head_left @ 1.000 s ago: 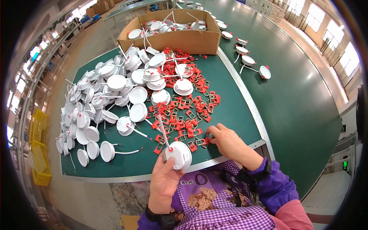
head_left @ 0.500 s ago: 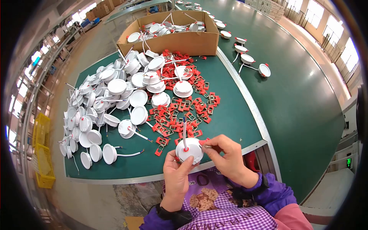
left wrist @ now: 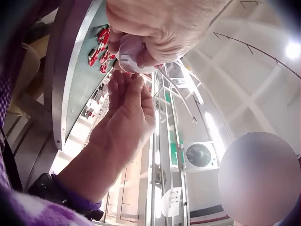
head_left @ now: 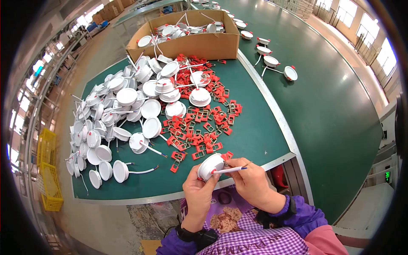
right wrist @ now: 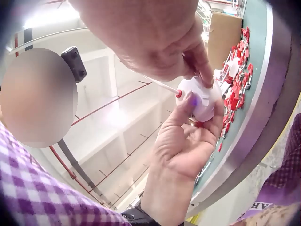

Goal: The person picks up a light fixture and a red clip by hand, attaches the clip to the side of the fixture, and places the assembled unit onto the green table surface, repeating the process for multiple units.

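Note:
A round white downlight [head_left: 211, 166] is held near the table's front edge in my left hand [head_left: 197, 197], thumb on its back and fingers around the rim. Its white cable [head_left: 231, 170] points right, across my right hand [head_left: 253, 185]. The right fingers pinch a small red spring clip [head_left: 228, 155] against the light's side, mostly hidden by the fingers. Another bit of red shows at the rim by the left fingers. In the right wrist view the downlight [right wrist: 200, 101] sits between both hands. In the left wrist view the right fingertips meet the light's edge.
Loose red spring clips [head_left: 199, 136] lie heaped just beyond my hands. A large pile of white downlights [head_left: 114, 102] covers the table's left side. A cardboard box [head_left: 187, 47] of lights stands behind. Several lights [head_left: 290, 73] line the green belt at right.
My right hand has come from the loose clips to the downlight, bringing a clip. My left hand has moved right and tilted the light, so its cable swings from upright to pointing right.

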Tool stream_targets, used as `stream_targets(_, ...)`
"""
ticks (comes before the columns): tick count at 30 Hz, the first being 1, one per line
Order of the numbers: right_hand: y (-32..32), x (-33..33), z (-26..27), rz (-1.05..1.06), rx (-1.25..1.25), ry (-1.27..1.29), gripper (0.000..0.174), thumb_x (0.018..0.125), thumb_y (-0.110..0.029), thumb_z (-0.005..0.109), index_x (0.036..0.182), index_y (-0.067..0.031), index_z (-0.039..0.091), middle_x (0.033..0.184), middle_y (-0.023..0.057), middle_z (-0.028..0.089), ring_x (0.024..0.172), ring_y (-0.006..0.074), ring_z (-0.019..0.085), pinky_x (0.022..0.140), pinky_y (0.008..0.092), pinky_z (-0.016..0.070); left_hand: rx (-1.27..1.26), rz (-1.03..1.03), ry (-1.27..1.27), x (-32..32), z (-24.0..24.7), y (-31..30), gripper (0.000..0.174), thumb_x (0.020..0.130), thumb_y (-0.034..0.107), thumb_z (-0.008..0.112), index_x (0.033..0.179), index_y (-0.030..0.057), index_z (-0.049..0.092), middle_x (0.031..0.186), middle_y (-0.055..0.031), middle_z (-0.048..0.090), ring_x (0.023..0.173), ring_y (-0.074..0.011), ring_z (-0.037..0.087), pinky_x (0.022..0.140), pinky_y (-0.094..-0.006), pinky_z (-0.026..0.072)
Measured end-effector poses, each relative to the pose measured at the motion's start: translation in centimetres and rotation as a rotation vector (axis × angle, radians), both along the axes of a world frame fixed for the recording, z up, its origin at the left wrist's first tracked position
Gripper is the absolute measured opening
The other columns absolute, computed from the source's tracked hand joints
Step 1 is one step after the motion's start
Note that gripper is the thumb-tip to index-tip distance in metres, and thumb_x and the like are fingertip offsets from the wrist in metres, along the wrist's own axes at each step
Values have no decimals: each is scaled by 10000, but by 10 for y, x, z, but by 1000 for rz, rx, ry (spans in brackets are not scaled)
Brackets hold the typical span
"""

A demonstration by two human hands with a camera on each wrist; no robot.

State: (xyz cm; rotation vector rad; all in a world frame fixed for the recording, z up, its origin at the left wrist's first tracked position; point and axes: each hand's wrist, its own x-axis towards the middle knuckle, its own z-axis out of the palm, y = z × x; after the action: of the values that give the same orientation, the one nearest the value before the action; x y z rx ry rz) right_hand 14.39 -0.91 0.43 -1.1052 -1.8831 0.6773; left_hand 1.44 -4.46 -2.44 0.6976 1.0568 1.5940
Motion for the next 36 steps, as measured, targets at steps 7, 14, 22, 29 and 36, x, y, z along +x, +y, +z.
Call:
stream_targets(7,8,5,-4,37,-109,128,126,778,16,626,890,-8,576,770,118,573,621,245,579,553,309,459,-16,-57,17,-7,2,-3,242,807,-45,640,1037,-43,564,968,-46,597,863,-95,568,768,-236,476)
stream_targets(14,8,19,16,53,-632,402,300,772,22,642,1059,10,557,969,103,644,677,102,621,589,243,486,23,-143,-17,-7,2,-6,288,794,-52,649,1069,-43,564,996,-63,606,899,-116,575,788,-254,482)
stream_targets(22,14,30,14,146,-657,301,372,783,15,630,1142,35,536,952,116,642,674,110,635,583,233,513,-38,-249,-43,1,1,-6,319,810,-33,640,1115,-38,546,1004,-58,602,904,-114,574,810,-254,475)
stream_targets(29,69,96,-9,-187,-412,366,336,815,5,570,1144,48,512,914,98,606,645,138,603,572,247,513,108,51,634,-30,15,-1,450,772,-64,624,1198,12,504,1141,-64,557,997,-161,557,880,-297,443)
stream_targets(36,87,119,-26,-598,112,134,333,807,-54,623,1129,0,562,887,84,655,610,119,586,589,234,462,-219,558,1662,-165,4,-25,625,652,-99,517,1262,16,440,1277,-184,433,1236,-367,349,1027,-444,292)
